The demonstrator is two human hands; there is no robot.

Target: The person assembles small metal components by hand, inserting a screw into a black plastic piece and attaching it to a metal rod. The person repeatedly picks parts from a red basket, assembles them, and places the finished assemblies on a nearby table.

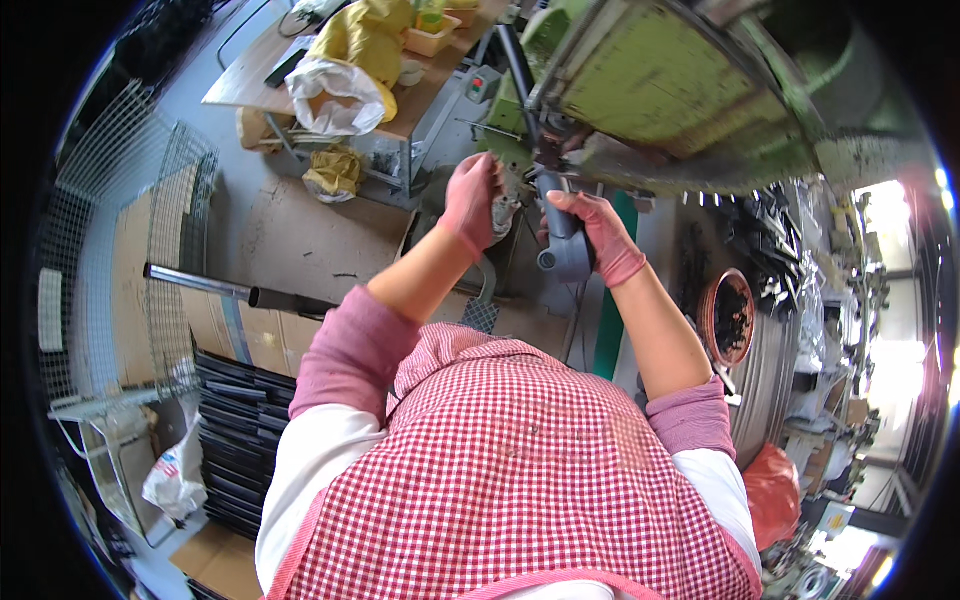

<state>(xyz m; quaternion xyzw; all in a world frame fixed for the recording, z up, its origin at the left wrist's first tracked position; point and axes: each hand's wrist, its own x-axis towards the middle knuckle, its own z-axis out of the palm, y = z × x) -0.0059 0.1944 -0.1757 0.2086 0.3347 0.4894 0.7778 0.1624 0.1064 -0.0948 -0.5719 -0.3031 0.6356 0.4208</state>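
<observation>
My right hand (604, 235), in a thin pink glove, is wrapped around a dark grey angled fitting (566, 255) with a round hole near its lower end. That fitting sits in line with a long black tube (517, 72), which runs up and away past the machine's working area. My left hand (471, 194), gloved the same way, is curled closed just left of the fitting, beside a worn metal machine part (508, 198). Whatever its fingers hold, if anything, is hidden. The green machine (665, 95) rises directly beyond both hands.
Behind on the left, a table (245, 88) carries a yellow sack (368, 42). Wire mesh cages (120, 215) stand at far left, above stacked black tubes (240, 430). A loose tube (200, 281) juts out at left. On the right is a reddish basin (712, 320) of dark small parts.
</observation>
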